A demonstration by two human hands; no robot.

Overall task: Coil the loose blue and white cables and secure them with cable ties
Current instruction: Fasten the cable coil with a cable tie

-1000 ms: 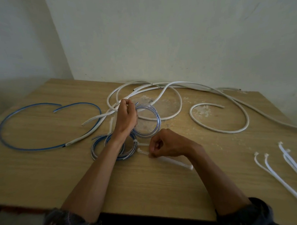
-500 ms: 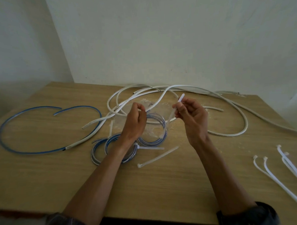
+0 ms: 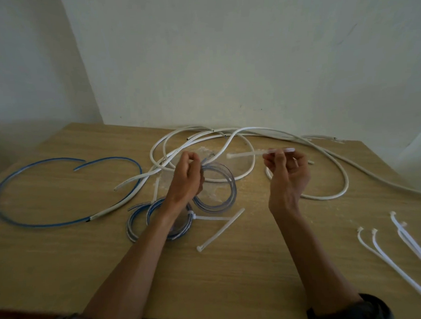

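Observation:
My left hand [image 3: 187,178] pinches the top of a small blue coil [image 3: 226,190] and holds it above the table. My right hand [image 3: 286,176] is raised and grips a white cable tie [image 3: 246,154] that lies level, its head pointing left toward the coil. A second blue coil [image 3: 137,222], bound with a tie [image 3: 207,217], lies flat partly under my left forearm. A loose cable tie [image 3: 221,229] rests on the table between my arms. A long blue cable [image 3: 38,223] curves at the left. White cables [image 3: 335,175] sprawl across the back.
Several spare cable ties [image 3: 389,255] lie at the right near the table's edge. The wooden table [image 3: 234,279] stands in a corner, with white walls behind and to the left. White dust is scattered on the wood under the coils.
My right hand picked a cable tie off the table, lifted it and turned it level toward the coil. My left hand kept hold of the coil and rose slightly.

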